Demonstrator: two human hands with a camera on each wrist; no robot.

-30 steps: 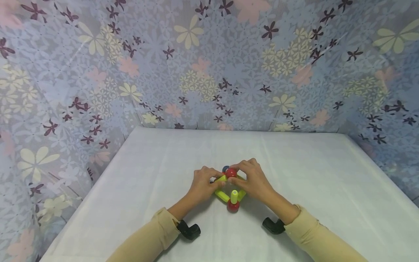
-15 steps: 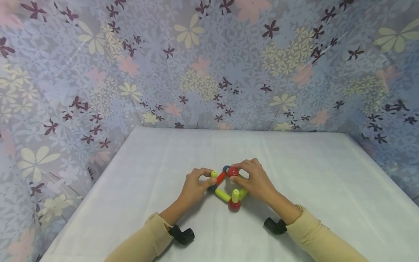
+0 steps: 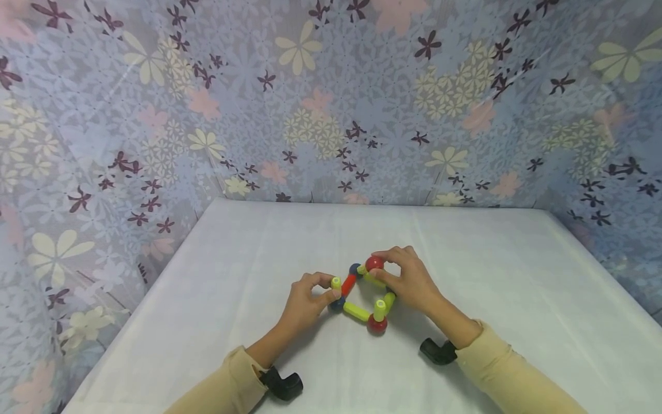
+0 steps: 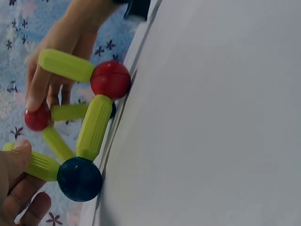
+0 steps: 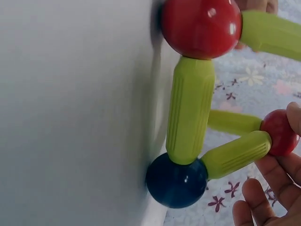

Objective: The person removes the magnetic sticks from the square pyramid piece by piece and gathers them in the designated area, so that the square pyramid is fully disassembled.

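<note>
A closed frame of sticks and balls lies on the white table. My left hand (image 3: 305, 302) pinches an upright yellow-green stick (image 3: 336, 284) that stands on the left blue ball (image 4: 79, 179). My right hand (image 3: 411, 279) grips the raised red ball (image 3: 374, 264) between thumb and fingers; in the right wrist view two yellow-green sticks meet at this red ball (image 5: 279, 133), one rising from a blue ball (image 5: 177, 180). The near red ball (image 3: 377, 324) carries another upright stick (image 3: 380, 310). A red stick (image 3: 349, 285) runs to the back blue ball (image 3: 355, 270).
White cloth covers the table (image 3: 258, 247). A flowered curtain (image 3: 331, 103) hangs behind and at both sides. Black curved pieces (image 3: 283, 386) (image 3: 437, 351) stick out by the two wrists, near the beige sleeves (image 3: 222, 382).
My left hand has moved left from beside the raised red ball to the left upright stick. My right hand and its red ball have shifted slightly right and back, and the near red ball rightward.
</note>
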